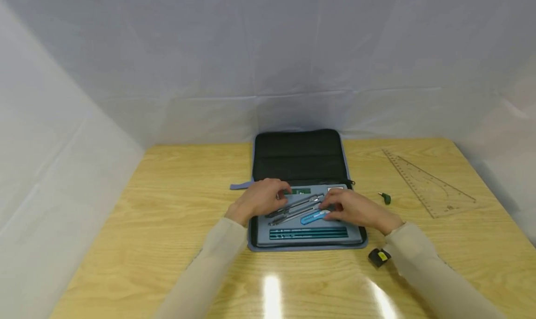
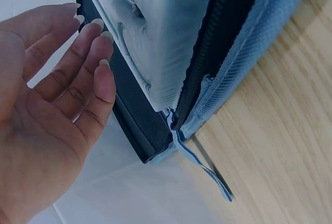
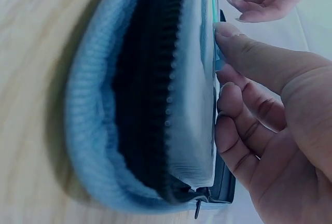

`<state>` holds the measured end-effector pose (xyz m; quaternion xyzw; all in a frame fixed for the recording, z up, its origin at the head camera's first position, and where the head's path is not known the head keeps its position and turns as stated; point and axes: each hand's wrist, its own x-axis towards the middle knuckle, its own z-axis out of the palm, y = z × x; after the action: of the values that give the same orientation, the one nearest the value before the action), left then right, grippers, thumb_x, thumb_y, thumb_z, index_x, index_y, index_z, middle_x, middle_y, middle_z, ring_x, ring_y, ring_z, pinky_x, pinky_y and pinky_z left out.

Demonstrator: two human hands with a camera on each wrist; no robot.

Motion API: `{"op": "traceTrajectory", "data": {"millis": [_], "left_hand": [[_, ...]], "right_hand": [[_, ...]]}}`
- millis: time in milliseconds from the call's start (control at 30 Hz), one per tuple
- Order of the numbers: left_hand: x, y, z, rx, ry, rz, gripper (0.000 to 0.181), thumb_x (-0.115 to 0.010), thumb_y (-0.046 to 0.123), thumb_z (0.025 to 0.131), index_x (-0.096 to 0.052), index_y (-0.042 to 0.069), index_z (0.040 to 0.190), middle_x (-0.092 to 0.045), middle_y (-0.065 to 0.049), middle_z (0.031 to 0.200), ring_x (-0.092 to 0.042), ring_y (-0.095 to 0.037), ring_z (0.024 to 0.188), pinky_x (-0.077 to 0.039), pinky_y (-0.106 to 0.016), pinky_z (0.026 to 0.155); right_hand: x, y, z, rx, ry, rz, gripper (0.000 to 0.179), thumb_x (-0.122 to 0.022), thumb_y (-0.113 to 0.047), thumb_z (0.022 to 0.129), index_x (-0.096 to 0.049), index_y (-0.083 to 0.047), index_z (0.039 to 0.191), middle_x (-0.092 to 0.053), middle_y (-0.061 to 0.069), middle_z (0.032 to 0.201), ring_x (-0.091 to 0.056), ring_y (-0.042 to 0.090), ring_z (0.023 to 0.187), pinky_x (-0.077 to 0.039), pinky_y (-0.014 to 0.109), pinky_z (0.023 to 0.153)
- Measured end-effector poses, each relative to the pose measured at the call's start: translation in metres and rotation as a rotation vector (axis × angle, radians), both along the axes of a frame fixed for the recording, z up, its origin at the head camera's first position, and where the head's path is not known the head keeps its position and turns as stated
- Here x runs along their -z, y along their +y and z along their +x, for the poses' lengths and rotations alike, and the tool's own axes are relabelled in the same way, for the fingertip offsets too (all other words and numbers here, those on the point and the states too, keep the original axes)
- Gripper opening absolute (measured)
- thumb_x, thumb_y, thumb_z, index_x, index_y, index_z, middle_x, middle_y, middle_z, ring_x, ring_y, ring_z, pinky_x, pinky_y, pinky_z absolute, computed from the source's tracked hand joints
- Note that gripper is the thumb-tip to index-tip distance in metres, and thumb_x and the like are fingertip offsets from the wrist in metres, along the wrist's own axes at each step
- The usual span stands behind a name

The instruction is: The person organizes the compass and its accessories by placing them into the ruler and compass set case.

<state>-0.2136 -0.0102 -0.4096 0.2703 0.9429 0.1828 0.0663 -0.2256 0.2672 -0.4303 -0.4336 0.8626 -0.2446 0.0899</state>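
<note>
An unzipped blue-edged case (image 1: pixel 307 249) lies open, its black lid (image 1: pixel 299 156) raised against the wall. Inside, a grey tray (image 1: pixel 261 233) bears several dark green pencils (image 1: pixel 307 233), two silver metal drawing instruments (image 1: pixel 293 214) and a small blue utility knife (image 1: pixel 311 217). My right hand (image 1: pixel 358 208) pinches the right end of the knife between thumb and fingers; in the right wrist view the thumb (image 3: pixel 249 47) is at the tray's surface. Over the tray's left side hovers my left hand (image 1: pixel 261 198), fingers loosely bent and holding nothing, as the left wrist view (image 2: pixel 57 89) shows.
Right of the case, a small green-and-metal piece (image 1: pixel 385 198) and a clear set square (image 1: pixel 431 184) lie on the wooden table (image 1: pixel 176 207). A black sharpener-like block with a yellow label (image 1: pixel 378 257) sits by my right sleeve. White sheeting (image 1: pixel 201 119) surrounds the table's back and sides.
</note>
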Motion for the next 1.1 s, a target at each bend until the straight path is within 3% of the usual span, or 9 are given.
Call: {"op": "traceTrajectory", "data": {"millis": [167, 333, 500, 733, 933, 1100], "left_hand": [[0.000, -0.001, 0.001, -0.002, 0.001, -0.003, 0.026, -0.061, 0.021, 0.093, -0.065, 0.015, 0.118, -0.064, 0.002, 0.102, -0.059, -0.012, 0.086, -0.049, -0.030, 0.073], [-0.001, 0.000, 0.004, 0.020, 0.000, -0.003, 0.025, -0.060, 0.020, 0.093, -0.066, 0.014, 0.117, -0.064, 0.002, 0.100, -0.057, -0.010, 0.082, -0.048, -0.030, 0.072], [-0.003, 0.009, 0.011, 0.072, 0.023, -0.021, 0.019, -0.062, 0.020, 0.092, -0.069, 0.015, 0.109, -0.063, 0.005, 0.095, -0.056, -0.009, 0.081, -0.048, -0.029, 0.074], [0.001, 0.033, 0.019, 0.167, 0.044, -0.069, 0.011, -0.059, 0.019, 0.092, -0.070, 0.019, 0.090, -0.061, 0.010, 0.080, -0.052, -0.006, 0.067, -0.046, -0.025, 0.063], [0.008, 0.047, 0.021, 0.127, 0.101, -0.099, 0.015, -0.060, 0.018, 0.092, -0.065, 0.020, 0.078, -0.055, 0.010, 0.072, -0.051, -0.008, 0.064, -0.044, -0.027, 0.058], [0.016, 0.052, 0.023, 0.092, 0.158, -0.094, 0.016, -0.062, 0.018, 0.089, -0.068, 0.020, 0.074, -0.056, 0.010, 0.068, -0.052, -0.007, 0.063, -0.045, -0.028, 0.057]], "right_hand": [[0.000, 0.001, 0.000, 0.007, 0.015, 0.002, 0.023, -0.069, -0.024, 0.089, -0.071, -0.015, 0.110, -0.059, -0.007, 0.104, -0.053, 0.005, 0.081, -0.048, 0.027, 0.070], [-0.001, 0.004, 0.000, 0.026, 0.082, -0.024, 0.018, -0.066, -0.021, 0.092, -0.072, -0.015, 0.108, -0.062, -0.008, 0.103, -0.058, 0.007, 0.090, -0.051, 0.028, 0.076], [-0.004, 0.005, 0.001, 0.042, 0.094, -0.035, 0.012, -0.066, -0.016, 0.091, -0.073, -0.016, 0.101, -0.063, -0.009, 0.099, -0.059, 0.008, 0.089, -0.051, 0.029, 0.075], [-0.001, 0.007, 0.002, 0.075, 0.062, 0.004, 0.008, -0.068, -0.011, 0.089, -0.072, -0.017, 0.093, -0.063, -0.010, 0.093, -0.060, 0.008, 0.087, -0.052, 0.029, 0.076], [0.002, 0.005, 0.003, 0.104, 0.043, -0.002, 0.006, -0.070, -0.009, 0.087, -0.073, -0.013, 0.089, -0.063, -0.008, 0.087, -0.060, 0.008, 0.081, -0.051, 0.028, 0.070], [0.004, 0.003, 0.005, 0.160, -0.008, -0.007, 0.006, -0.069, -0.010, 0.087, -0.073, -0.014, 0.087, -0.063, -0.007, 0.087, -0.059, 0.009, 0.080, -0.051, 0.028, 0.070]]}}
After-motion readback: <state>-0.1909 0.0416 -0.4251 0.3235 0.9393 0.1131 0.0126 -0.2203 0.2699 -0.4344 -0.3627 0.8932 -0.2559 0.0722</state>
